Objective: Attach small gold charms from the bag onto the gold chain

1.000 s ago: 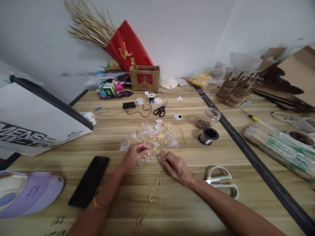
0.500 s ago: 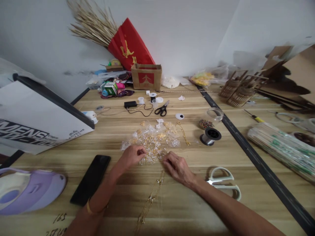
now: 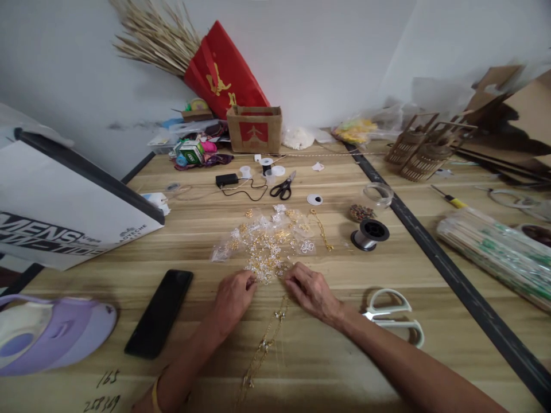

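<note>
My left hand (image 3: 236, 295) is closed in a pinch at the near left edge of a pile of gold and clear beads and charms (image 3: 269, 255). Whatever lies between its fingertips is too small to make out. Across from it, my right hand (image 3: 313, 291) has its fingers pressed together at the pile's right edge. A thin gold chain necklace (image 3: 264, 345) with small charms runs along the table up to these fingers, which seem to pinch its upper end. Small clear bags (image 3: 224, 249) of findings lie around the pile, and a short gold chain (image 3: 321, 229) rests right of it.
White-handled scissors (image 3: 391, 315) lie right of my right forearm. Beyond are a wire spool (image 3: 369, 235), a bead jar (image 3: 365, 209) and black scissors (image 3: 283, 187). A phone (image 3: 159, 312) and a purple-white object (image 3: 55, 332) lie left, near a white box (image 3: 64, 212).
My left hand has drawn back toward me from over the pile to its near edge, fingers still pinched. The right hand stays almost where it was. The view has shifted slightly.
</note>
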`<state>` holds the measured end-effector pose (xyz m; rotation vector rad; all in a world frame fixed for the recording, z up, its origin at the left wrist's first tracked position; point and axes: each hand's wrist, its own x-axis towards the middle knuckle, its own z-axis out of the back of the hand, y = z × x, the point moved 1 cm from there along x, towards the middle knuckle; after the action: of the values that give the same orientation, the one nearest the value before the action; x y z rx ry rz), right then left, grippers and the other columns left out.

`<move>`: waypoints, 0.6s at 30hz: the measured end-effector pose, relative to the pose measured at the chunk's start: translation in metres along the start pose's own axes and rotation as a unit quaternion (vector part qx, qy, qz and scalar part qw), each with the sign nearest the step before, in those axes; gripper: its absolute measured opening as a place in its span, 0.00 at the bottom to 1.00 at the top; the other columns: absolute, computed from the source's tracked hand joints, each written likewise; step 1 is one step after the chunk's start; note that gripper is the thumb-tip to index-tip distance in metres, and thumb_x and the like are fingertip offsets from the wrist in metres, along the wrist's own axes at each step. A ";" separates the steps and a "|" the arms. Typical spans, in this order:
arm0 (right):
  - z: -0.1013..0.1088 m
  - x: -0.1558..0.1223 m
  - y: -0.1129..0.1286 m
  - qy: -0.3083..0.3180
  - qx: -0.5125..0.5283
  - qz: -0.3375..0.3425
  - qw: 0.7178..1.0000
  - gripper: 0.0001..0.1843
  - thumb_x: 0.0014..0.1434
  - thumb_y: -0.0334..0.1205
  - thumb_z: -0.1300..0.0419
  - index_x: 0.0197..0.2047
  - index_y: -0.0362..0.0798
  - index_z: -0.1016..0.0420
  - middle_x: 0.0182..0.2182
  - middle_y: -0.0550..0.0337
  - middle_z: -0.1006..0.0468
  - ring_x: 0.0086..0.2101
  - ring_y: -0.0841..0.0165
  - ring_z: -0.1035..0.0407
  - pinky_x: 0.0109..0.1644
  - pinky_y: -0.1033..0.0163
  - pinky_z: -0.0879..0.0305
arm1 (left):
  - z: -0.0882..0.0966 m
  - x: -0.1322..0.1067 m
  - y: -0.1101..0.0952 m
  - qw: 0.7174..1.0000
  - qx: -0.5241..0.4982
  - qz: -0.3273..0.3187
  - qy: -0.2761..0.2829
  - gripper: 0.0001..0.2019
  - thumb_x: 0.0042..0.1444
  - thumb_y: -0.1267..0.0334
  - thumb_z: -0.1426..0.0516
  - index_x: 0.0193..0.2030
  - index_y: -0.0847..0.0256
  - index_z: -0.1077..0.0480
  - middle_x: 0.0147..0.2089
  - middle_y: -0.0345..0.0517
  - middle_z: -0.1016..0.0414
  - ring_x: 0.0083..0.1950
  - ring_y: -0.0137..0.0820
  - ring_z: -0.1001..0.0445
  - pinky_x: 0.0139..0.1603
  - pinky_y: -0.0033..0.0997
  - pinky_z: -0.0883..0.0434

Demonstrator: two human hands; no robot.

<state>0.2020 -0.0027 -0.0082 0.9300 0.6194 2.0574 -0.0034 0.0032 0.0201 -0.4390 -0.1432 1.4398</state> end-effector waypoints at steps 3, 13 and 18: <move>0.000 0.000 -0.001 0.003 0.005 0.005 1.000 0.06 0.63 0.34 0.51 0.37 0.47 0.34 0.30 0.56 0.30 0.30 0.69 0.35 0.33 0.65 0.38 | 0.002 0.002 -0.002 1.000 0.029 -0.007 0.008 0.07 0.53 0.70 0.45 0.35 0.61 0.26 0.33 0.46 0.22 0.35 0.33 0.26 0.37 0.28 0.37; 0.001 0.000 0.001 0.010 0.006 0.013 1.000 0.06 0.63 0.33 0.51 0.37 0.47 0.34 0.30 0.57 0.30 0.30 0.69 0.35 0.33 0.65 0.39 | 0.008 0.006 -0.005 0.995 0.097 -0.031 0.022 0.08 0.56 0.69 0.48 0.34 0.62 0.27 0.35 0.47 0.22 0.39 0.35 0.26 0.39 0.31 0.38; 0.001 0.001 0.001 0.012 0.013 0.019 1.000 0.06 0.63 0.32 0.51 0.37 0.48 0.34 0.31 0.57 0.30 0.30 0.69 0.35 0.34 0.65 0.39 | 0.008 0.007 -0.007 0.997 0.072 -0.015 0.016 0.08 0.56 0.68 0.47 0.34 0.62 0.26 0.36 0.47 0.22 0.39 0.35 0.26 0.40 0.30 0.38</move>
<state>0.2021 -0.0027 -0.0062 0.9402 0.6473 2.1008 0.0008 0.0113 0.0287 -0.3415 -0.0196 1.4021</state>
